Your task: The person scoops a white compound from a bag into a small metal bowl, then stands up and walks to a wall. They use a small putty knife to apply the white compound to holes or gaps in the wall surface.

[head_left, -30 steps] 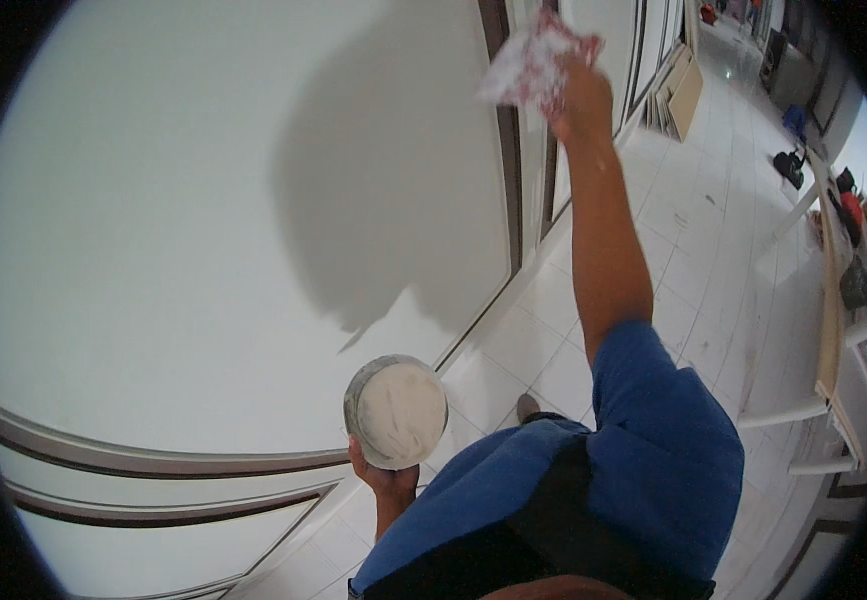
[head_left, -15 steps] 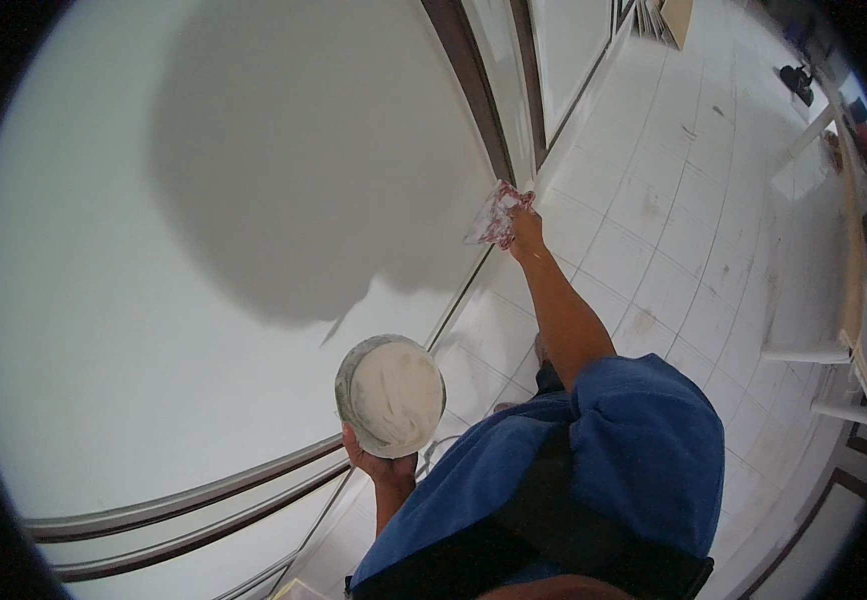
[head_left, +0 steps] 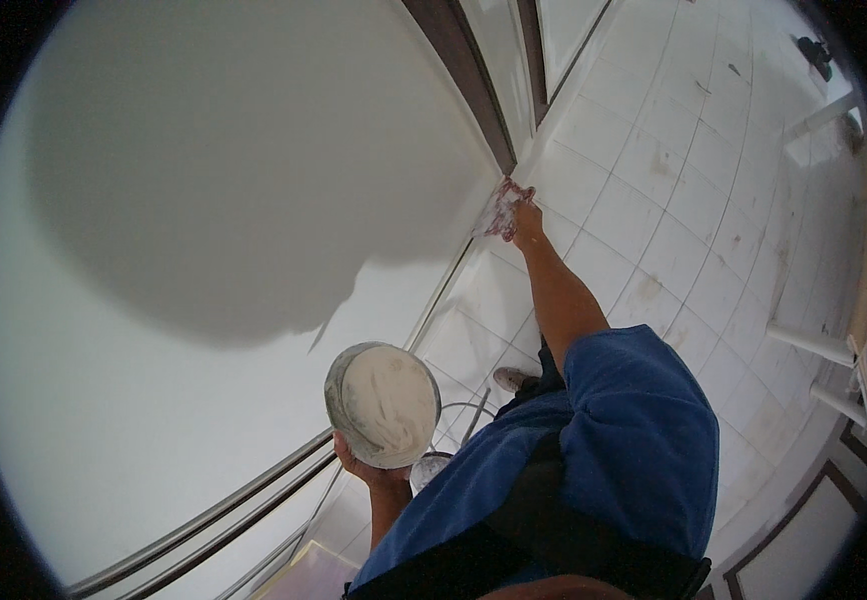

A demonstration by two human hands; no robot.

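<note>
The left hand (head_left: 366, 472) cups a round white bowl (head_left: 384, 404) from underneath, fingers wrapped on its base, holding it up near chest level just beside the big white wall (head_left: 154, 330). It's smeared with whitish paste, so I'd guess it's got some heft and a slick, dusty outside — best held right under the bottom like that, kept level so nothing slops out.

The right hand (head_left: 526, 220) is stretched out and down, fingers clamped on a crumpled rag (head_left: 502, 208), white with reddish blotches, pressed at the wall's lower edge beside the dark frame (head_left: 464, 85). The rag looks soft and light, bunches up easily — a fistful grip seems the only sensible way to hold it.

Below there's a tiled floor (head_left: 674, 200), metal rails (head_left: 224, 510) curving along the wall, and what looks like a small pail (head_left: 430, 470) under the bowl. No labels or signs I can make out anywhere.
</note>
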